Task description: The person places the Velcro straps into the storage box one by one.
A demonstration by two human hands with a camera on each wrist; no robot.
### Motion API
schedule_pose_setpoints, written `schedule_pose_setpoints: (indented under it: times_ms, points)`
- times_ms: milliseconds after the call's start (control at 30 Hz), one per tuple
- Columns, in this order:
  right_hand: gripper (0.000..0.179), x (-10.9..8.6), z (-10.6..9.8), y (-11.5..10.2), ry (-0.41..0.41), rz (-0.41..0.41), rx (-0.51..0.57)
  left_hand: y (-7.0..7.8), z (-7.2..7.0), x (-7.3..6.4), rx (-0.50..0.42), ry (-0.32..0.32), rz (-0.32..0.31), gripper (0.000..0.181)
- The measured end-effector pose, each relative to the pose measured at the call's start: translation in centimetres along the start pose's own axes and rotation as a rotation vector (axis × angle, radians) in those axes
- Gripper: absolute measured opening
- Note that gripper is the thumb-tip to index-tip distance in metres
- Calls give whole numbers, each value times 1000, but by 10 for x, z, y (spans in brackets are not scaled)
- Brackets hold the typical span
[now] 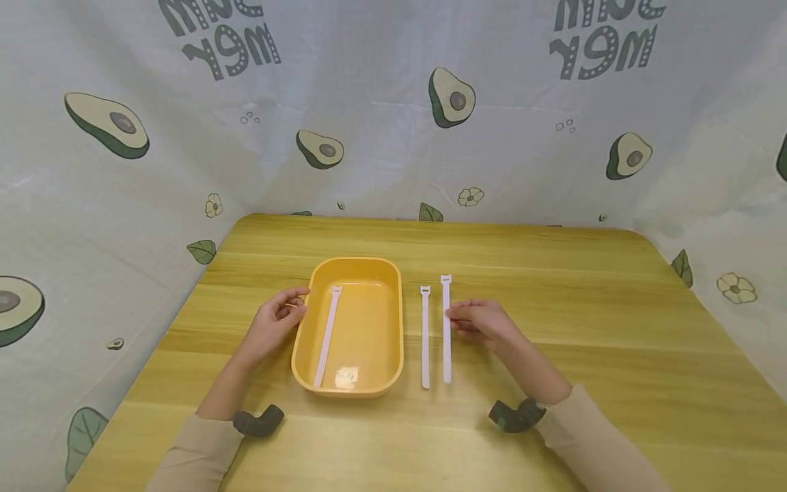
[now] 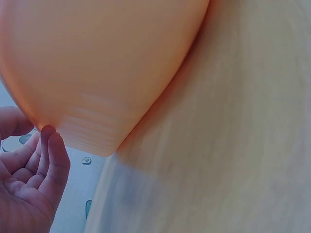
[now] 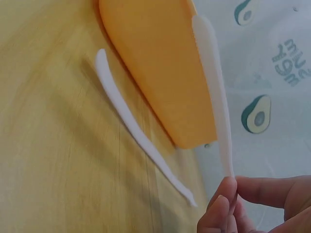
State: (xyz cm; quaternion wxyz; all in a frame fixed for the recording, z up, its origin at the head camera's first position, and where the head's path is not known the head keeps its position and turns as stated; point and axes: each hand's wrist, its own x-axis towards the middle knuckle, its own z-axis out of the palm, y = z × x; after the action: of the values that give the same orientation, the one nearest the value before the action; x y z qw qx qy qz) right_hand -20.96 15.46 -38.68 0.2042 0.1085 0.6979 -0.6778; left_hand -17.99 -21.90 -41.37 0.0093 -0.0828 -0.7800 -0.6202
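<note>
My right hand [image 1: 482, 320] pinches a white hook-and-loop cable tie [image 1: 447, 342] between thumb and fingers. In the right wrist view this tie [image 3: 214, 82] stands up from the fingertips, raised off the table. A second white cable tie [image 1: 425, 342] lies just left of it on the table. Another white tie [image 1: 328, 335] lies inside the yellow tray [image 1: 401, 328], along its left side. Beside that tray's left wall, my left hand [image 1: 273, 324] touches the rim with loosely bent fingers. The left wrist view shows those fingertips against the tray's outer wall [image 2: 107, 73].
A wooden table [image 1: 584, 307] spreads under everything. Behind it and along both sides hangs a pale cloth [image 1: 381, 89] printed with avocados. Dark curved wrist devices are on both wrists, the left one [image 1: 261, 421] close to the tray's near end.
</note>
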Motion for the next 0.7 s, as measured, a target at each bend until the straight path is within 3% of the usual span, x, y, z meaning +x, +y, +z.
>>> schedule_pose_setpoints:
  times_ms: [500,700]
  points:
    - [20,-9,13,-8,-116,-35,85,-2,-1,1,14,1,11,36]
    - [28,-13,21,-13,-156,-43,108,-5,-1,2,12,-2,13,36]
